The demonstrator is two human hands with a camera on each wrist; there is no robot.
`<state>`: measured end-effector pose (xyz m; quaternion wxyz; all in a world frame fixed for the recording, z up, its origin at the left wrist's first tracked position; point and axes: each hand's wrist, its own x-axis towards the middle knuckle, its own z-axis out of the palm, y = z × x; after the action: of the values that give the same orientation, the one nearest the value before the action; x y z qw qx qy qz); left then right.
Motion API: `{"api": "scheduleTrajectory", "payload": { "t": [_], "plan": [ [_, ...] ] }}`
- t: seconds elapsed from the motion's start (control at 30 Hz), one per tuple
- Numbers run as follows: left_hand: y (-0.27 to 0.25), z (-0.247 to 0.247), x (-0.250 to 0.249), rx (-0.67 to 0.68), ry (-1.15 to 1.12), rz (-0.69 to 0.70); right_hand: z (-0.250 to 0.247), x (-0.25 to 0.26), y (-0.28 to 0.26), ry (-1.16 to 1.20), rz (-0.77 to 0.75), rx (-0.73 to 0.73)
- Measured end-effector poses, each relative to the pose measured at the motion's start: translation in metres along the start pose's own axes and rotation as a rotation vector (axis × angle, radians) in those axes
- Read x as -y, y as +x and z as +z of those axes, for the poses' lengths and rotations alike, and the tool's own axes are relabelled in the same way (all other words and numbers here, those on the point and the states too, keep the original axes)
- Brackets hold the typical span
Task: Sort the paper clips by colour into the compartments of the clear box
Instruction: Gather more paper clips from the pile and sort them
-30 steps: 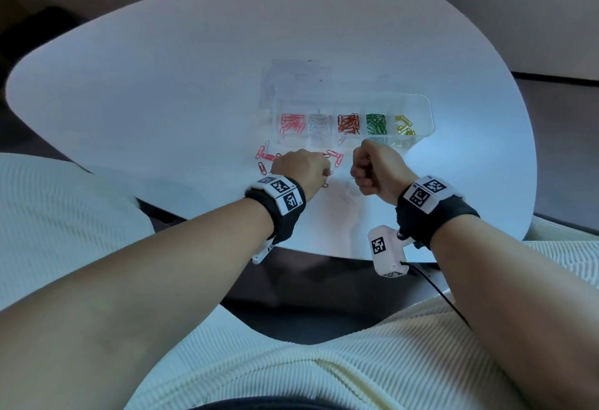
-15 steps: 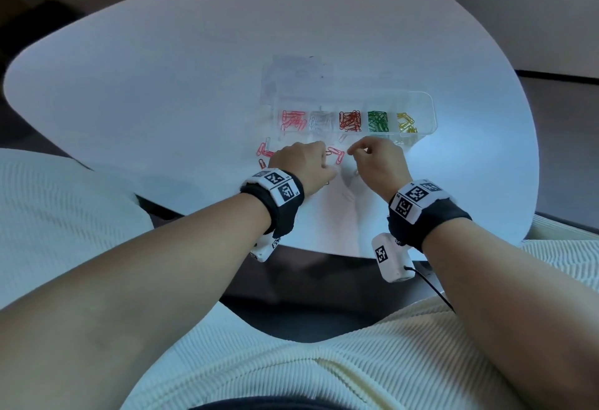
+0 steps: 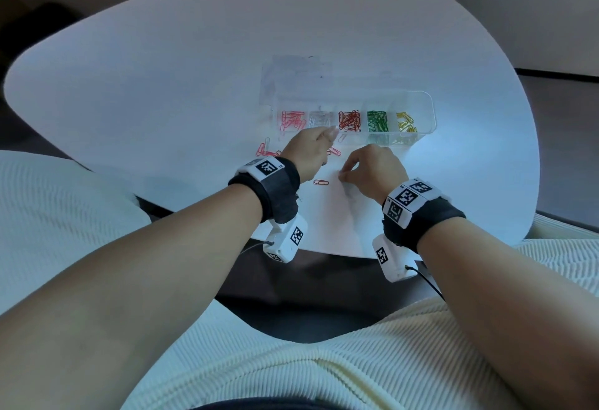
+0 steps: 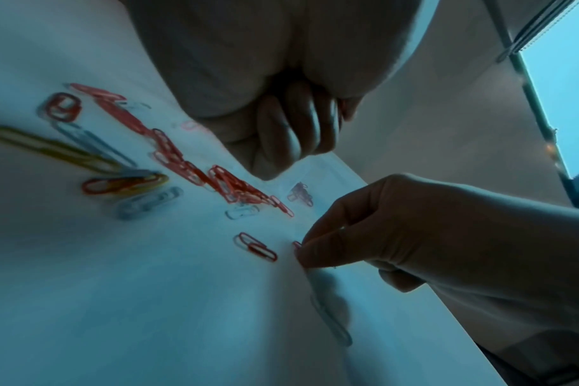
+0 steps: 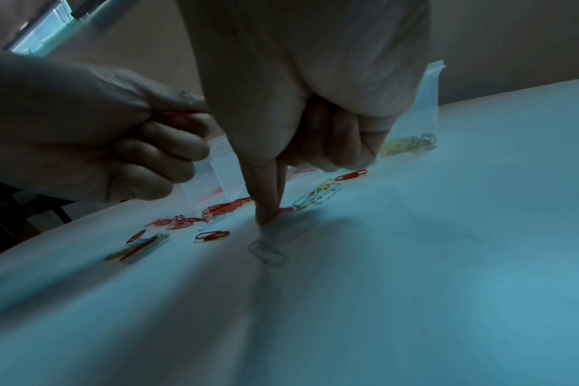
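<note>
**Two hands at the paper clips**

The left hand [image 3: 311, 150] is lifted off the white table [image 3: 162, 85], with its fingers curled in and its thumb and first finger pinched together. In the right wrist view something red shows in that pinch, but it is too blurry to tell if it is a clip. The hand is at the near wall of the long clear plastic box [image 3: 355, 118], in front of the clear and dark red clips.

The right hand [image 3: 372, 171] is low on the table, nearer than the box. Its first finger [image 5: 268, 198] and thumb point down with the tips close together, touching the table. The other fingers are curled in. A small red paper clip [image 5: 283, 210] lies right at the tips, and a clear paper clip [image 5: 268, 253] lies just nearer. I cannot tell if the tips hold one.

One red clip [image 3: 321, 182] lies between the two wrists. A loose pile of pink and red clips [image 3: 265, 150] lies left of the left hand.

The box has five parts in a row: pink, clear, dark red, green, yellow, left to right.
</note>
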<state>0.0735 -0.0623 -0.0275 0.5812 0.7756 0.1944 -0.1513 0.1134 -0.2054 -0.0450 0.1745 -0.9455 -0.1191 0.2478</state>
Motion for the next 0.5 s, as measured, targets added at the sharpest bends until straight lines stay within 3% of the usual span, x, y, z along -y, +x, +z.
{"api": "scheduleTrajectory", "payload": {
  "t": [0.23, 0.43, 0.5],
  "plan": [
    [-0.003, 0.006, -0.014, 0.175, -0.199, -0.063, 0.002, 0.003, 0.001, -0.064, 0.013, 0.008],
    [-0.001, 0.011, -0.003, 0.137, -0.202, -0.052, 0.002, 0.000, 0.004, -0.030, 0.014, -0.067],
    [0.001, 0.010, -0.002, 0.078, -0.084, -0.050, -0.005, -0.002, 0.006, -0.020, 0.030, -0.049]
  ]
}}
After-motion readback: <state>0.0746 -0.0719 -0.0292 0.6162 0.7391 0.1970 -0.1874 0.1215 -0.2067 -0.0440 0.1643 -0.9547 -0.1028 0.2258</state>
